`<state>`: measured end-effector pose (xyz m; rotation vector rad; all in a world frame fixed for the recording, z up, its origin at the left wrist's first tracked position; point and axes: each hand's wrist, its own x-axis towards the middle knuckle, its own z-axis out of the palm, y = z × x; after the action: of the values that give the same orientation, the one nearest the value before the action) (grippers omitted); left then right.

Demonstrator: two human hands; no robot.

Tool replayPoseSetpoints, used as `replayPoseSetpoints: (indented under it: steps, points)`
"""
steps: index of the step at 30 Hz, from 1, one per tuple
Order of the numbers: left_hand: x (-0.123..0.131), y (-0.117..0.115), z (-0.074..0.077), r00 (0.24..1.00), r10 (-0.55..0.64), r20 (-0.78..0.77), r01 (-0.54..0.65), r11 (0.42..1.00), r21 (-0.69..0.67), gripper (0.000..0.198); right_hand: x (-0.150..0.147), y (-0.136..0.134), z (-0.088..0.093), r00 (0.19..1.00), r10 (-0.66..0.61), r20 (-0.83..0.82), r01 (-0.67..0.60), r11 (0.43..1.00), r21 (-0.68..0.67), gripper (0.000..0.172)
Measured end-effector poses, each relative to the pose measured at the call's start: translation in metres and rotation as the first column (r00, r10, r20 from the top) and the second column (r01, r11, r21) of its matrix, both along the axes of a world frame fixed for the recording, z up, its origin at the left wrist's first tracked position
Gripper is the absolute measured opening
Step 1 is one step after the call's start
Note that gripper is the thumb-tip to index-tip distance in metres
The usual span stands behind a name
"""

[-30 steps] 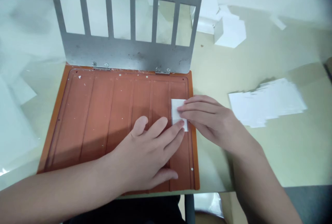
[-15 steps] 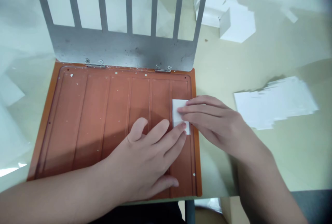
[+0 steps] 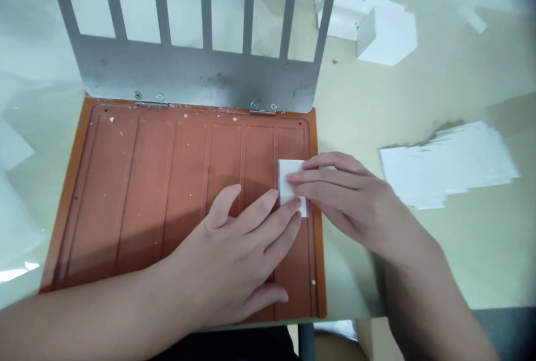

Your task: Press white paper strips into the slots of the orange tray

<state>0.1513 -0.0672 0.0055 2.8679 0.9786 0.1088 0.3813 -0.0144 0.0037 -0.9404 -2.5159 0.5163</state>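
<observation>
A small white card [image 3: 290, 167] lies on the right-hand strip of a reddish-brown grooved board [image 3: 154, 154]. My left hand [image 3: 243, 252] reaches over the board with its fingers spread, and two fingertips touch the card's lower part. From the right comes my right hand [image 3: 354, 196], its fingers close together with their tips on the card's right side; the thumb is hidden beneath. Hinged to the board's far edge, a grey metal frame [image 3: 188, 73] with several long slots stands raised.
To the right of the board lies a fanned stack of white cards [image 3: 448, 163]. White blocks of paper or card [image 3: 387, 34] stand at the back right. Clear plastic sheeting [image 3: 25, 126] covers the left side. The table's front edge runs just below the board.
Both hands stay at the card with almost no movement. My left fingers have shifted very slightly. The whole view has moved a little.
</observation>
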Motion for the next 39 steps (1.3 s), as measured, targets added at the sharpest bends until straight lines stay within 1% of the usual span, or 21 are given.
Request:
replayPoseSetpoints:
  steps: [6,15,29,39]
  points:
    - [-0.0001,-0.0003,0.0000,1.000,0.003,0.017,-0.002,1.000,-0.007,0.061,0.0012,0.0002,-0.0003,1.000,0.008,0.010,-0.009,1.000,0.008,0.027]
    - [-0.0009,0.0006,0.0003,1.000,-0.009,0.029,0.009,1.000,0.008,0.066,0.0036,0.0026,-0.0017,1.000,0.022,-0.007,-0.021,1.000,0.016,0.022]
    - [-0.0017,-0.0002,0.0023,1.000,-0.003,0.007,0.003,0.999,-0.041,0.064,0.0031,0.0038,-0.0039,0.995,0.002,-0.101,-0.004,1.000,-0.023,0.023]
    - [-0.0018,-0.0007,0.0023,1.000,-0.006,-0.005,0.006,1.000,-0.031,0.064,0.0027,0.0054,-0.0038,0.991,-0.008,-0.131,-0.001,0.998,-0.064,0.025]
